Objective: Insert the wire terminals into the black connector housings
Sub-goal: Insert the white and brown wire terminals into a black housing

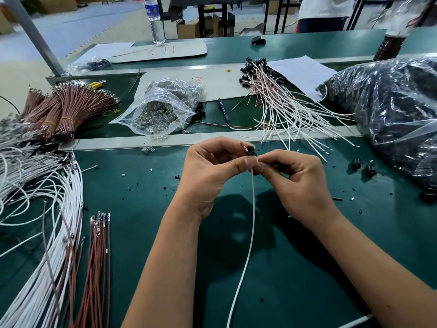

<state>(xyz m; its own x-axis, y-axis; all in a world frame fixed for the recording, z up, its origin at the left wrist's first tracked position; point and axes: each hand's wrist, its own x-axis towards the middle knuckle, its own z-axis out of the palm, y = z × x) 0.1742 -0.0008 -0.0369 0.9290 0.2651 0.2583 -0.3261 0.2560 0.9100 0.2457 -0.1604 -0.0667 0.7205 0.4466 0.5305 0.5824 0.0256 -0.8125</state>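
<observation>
Both hands are pinching above the bench [146,233]: left hand [208,171] gripping the black connector housing [251,151], right hand [293,178] feeding the white wire [250,223], probably mid-insertion, needing a straight push next.

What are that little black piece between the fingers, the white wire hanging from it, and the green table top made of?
Black connector housing: probably moulded plastic, matte with a faint sheen. White wire: smooth, glossy insulation, likely plastic, bending in a soft curve. Green table surface: looks like a matte rubbery mat, showing soft shadows and no glare.

The green-matted desk [307,268] is strewn with loose white wires [35,209] at nine o'clock, brown wires [99,256] at seven, and two black connector housings [364,168] at three.
</observation>
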